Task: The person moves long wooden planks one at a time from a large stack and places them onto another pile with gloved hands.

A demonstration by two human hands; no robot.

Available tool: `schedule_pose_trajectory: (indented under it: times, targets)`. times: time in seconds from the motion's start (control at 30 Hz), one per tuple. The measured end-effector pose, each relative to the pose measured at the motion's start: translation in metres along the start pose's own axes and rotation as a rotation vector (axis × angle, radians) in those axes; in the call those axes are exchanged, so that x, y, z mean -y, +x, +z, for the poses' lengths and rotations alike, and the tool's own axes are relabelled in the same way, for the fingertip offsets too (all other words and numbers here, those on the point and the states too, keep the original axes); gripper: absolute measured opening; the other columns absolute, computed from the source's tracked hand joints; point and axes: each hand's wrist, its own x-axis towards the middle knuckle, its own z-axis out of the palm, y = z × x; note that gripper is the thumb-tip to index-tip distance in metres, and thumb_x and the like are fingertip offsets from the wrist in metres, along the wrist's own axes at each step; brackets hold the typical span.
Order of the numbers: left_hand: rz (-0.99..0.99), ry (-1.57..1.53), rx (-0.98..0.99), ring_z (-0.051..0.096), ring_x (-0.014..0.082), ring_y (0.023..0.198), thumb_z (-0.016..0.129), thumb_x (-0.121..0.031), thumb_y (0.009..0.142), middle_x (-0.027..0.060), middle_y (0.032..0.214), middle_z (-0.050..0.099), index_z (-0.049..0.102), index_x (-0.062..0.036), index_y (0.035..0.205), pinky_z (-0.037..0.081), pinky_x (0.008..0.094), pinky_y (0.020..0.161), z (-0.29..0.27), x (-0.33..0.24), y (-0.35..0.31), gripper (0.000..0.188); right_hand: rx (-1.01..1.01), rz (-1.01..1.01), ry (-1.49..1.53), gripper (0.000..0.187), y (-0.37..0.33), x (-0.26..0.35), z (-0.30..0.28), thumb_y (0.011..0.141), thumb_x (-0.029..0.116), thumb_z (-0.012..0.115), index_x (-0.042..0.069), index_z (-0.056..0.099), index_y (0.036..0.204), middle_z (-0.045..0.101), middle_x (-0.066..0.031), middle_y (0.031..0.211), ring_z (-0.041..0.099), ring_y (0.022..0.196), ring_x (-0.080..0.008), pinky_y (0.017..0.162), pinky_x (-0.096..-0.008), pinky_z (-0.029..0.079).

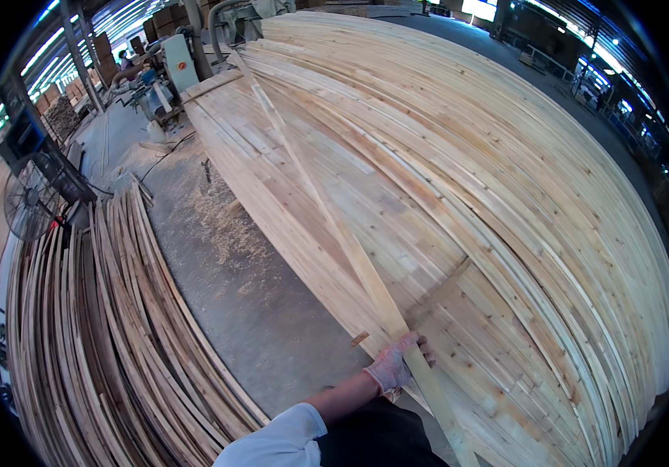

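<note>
My left hand [398, 364], in a pale work glove, is closed around a long, narrow wooden strip [367, 272]. Its fingers wrap over the strip's far side. From the lower edge of the view, the strip runs diagonally up and left toward the machine at the far end. Beneath it spreads a broad surface of pale, knotty boards [272, 183] laid side by side. My right hand does not show. A small wood offcut [360, 338] lies by the edge of the boards, just left of my left hand.
Stacked long strips [505, 140] cover the right side. At left lies a pile of rougher strips [116, 311] near a floor fan [31, 198]. Sawdust [229, 233] litters the concrete between. A machine with a pale panel [180, 62] stands at the far end.
</note>
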Motion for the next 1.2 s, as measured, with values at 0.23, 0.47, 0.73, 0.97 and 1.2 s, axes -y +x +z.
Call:
schedule_pose_trajectory:
  times: [0.23,0.47,0.73,0.97,1.2]
  targets:
    - [0.083,0.107,-0.385,0.055,0.0254,0.074,0.063,-0.023,0.088,0.0059,0.077,0.055,0.056,-0.0079,0.091,0.051,0.0449,0.083,0.01,-0.016,-0.094,0.017,-0.953,-0.272,-0.525,0.017,-0.014,0.001,0.176,0.083,0.025,0.059,0.014,0.054,0.071,0.057,-0.0042,0.064,0.057,0.053,-0.0204,0.042,-0.0352,0.046]
    - [0.224,0.104,-0.368,0.057,0.0259,0.072,0.063,-0.024,0.087,0.0068,0.073,0.056,0.058,-0.007,0.089,0.051,0.0447,0.081,-0.018,-0.046,-0.132,0.018,-0.081,-0.207,0.082,0.029,-0.009,0.059,0.096,0.082,0.042,0.058,0.013,0.06,0.088,0.066,-0.0108,0.083,0.065,0.08,-0.0323,0.069,-0.0439,0.051]
    - [0.596,0.12,-0.555,0.059,0.0296,0.09,0.06,-0.029,0.09,0.0094,0.093,0.063,0.058,-0.0063,0.106,0.048,0.0456,0.091,-0.08,-0.081,-0.126,0.028,0.011,-0.472,0.5,0.051,0.034,0.117,-0.012,0.086,0.051,0.052,0.008,0.064,0.11,0.065,-0.0221,0.098,0.06,0.102,-0.0371,0.09,-0.0441,0.046]
    - [0.013,0.345,-0.255,0.054,0.0256,0.118,0.063,-0.029,0.088,0.0121,0.128,0.057,0.05,-0.0031,0.126,0.042,0.0422,0.103,-0.159,0.062,-0.117,0.047,-0.021,-0.573,0.431,0.066,0.079,0.231,-0.066,0.067,0.056,0.072,0.014,0.059,0.116,0.068,-0.0167,0.09,0.066,0.086,-0.0338,0.077,-0.0428,0.052]
    - [-0.048,0.315,-0.543,0.057,0.0299,0.11,0.063,-0.026,0.088,0.0145,0.115,0.061,0.056,-0.0029,0.116,0.042,0.0454,0.103,-0.085,0.124,-0.122,0.037,-0.073,-0.694,1.018,0.055,0.092,0.201,-0.052,0.082,0.046,0.063,0.011,0.057,0.123,0.068,-0.0121,0.099,0.067,0.089,-0.0263,0.08,-0.0385,0.052]
